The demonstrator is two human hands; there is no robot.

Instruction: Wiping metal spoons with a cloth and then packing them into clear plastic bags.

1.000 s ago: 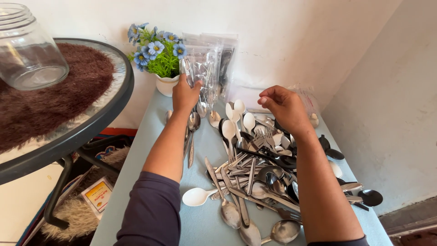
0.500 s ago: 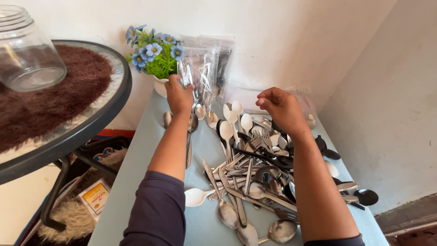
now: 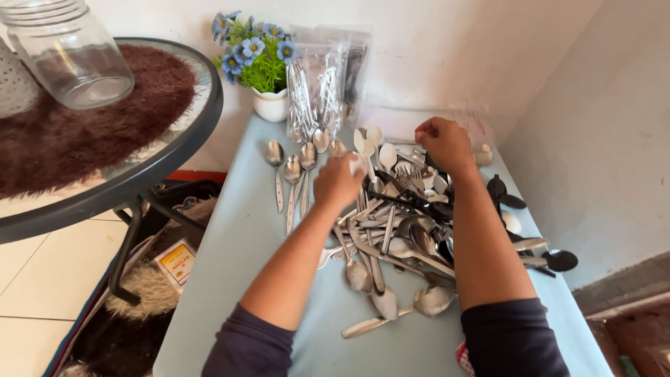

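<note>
A heap of mixed cutlery (image 3: 405,230), with metal spoons, forks and some white and black plastic spoons, lies on a light blue table (image 3: 237,279). My left hand (image 3: 338,185) is at the heap's near-left edge, fingers curled around the end of a white spoon (image 3: 356,165). At the heap's far side, my right hand (image 3: 443,143) hovers with bent fingers; what it holds is hidden. Several metal spoons (image 3: 289,171) lie in a row left of the heap.
Clear bags of cutlery (image 3: 321,91) lean on the wall next to a white pot of blue flowers (image 3: 259,63). A round glass table (image 3: 174,160) at the left carries a brown furry mat and a glass jar (image 3: 70,59). Black spoons (image 3: 555,260) lie at the right edge.
My left hand has pulled back from the spoon row by the bags to the heap and closed on a white spoon. My right hand has stayed over the heap.
</note>
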